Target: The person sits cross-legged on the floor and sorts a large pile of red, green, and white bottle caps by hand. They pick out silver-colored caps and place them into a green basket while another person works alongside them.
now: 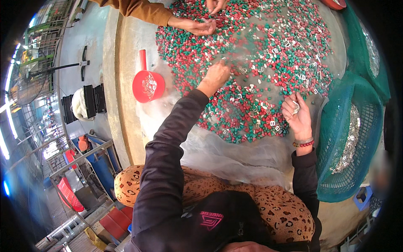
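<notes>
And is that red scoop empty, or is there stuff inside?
Partly filled: small pale pieces lie inside the red scoop, with bare red showing around them.

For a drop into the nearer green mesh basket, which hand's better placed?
Probably the right hand: it holds pale pieces near that green basket. The left hand is farther off, among the red and green pieces.
</notes>
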The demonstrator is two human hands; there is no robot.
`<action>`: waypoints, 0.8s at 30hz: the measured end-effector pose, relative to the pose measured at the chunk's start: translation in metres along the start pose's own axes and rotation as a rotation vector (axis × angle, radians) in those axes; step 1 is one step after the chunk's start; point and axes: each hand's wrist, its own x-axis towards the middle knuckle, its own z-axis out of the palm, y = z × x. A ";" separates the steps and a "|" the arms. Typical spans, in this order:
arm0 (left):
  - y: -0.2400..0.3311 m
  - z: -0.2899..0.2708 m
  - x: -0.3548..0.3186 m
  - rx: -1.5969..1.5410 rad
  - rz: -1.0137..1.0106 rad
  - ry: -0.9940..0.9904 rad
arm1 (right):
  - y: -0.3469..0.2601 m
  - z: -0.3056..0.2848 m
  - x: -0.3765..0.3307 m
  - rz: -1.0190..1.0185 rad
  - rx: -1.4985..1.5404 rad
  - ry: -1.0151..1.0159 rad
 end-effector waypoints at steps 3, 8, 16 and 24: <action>0.008 -0.004 0.007 0.146 0.017 -0.139 | 0.009 0.004 -0.001 -0.091 -0.090 0.414; 0.026 -0.006 0.010 0.280 0.065 -0.280 | 0.023 -0.001 -0.002 -0.031 -0.146 0.386; 0.010 -0.016 0.017 -0.016 -0.148 -0.427 | 0.029 -0.002 0.000 0.079 -0.078 0.128; -0.010 0.010 -0.002 -0.094 -0.088 -0.273 | 0.034 -0.003 0.000 0.069 -0.023 0.161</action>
